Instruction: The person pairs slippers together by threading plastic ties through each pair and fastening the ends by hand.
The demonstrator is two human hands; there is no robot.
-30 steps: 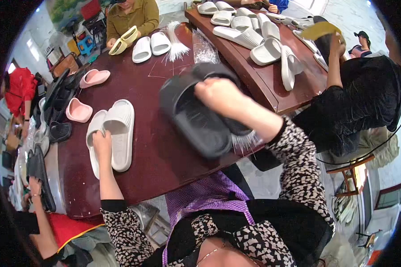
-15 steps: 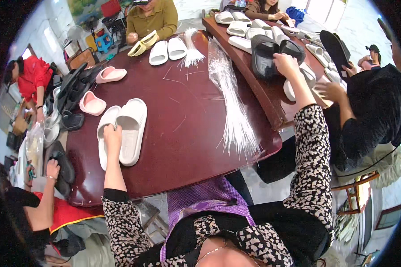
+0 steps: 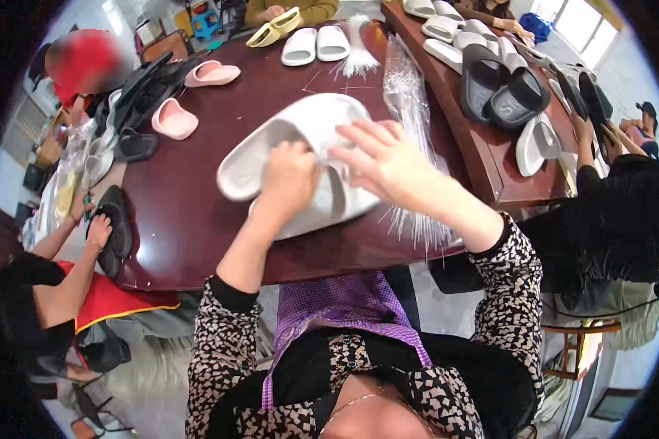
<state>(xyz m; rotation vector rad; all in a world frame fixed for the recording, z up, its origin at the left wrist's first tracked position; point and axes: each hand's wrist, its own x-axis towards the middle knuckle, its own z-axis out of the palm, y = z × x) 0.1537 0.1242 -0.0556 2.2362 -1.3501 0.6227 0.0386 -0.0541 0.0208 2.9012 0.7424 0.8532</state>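
My left hand (image 3: 291, 174) is closed on a pair of white slide slippers (image 3: 322, 111), gripping them where their inner edges meet. The pair is held tilted over the dark red table, toes to the right. My right hand (image 3: 388, 157) is at the toe end with its fingers stretched out, over the straps; whether it touches them I cannot tell. Beyond it lies a bundle of thin white strands (image 3: 411, 102), partly in a clear bag. Part of the lower slipper is hidden behind my hands.
Pink slippers (image 3: 174, 118) lie at the table's left, near a row of dark slippers (image 3: 139, 144). White slippers (image 3: 300, 45) and yellow ones (image 3: 274, 31) stand at the back. Black slides (image 3: 485, 84) rest on the raised right-hand table (image 3: 509, 183). Co-workers handle slippers on both sides.
My left hand has lifted the white slippers off the table and swung them rightward. My right hand has left the black slides and come over to the white pair.
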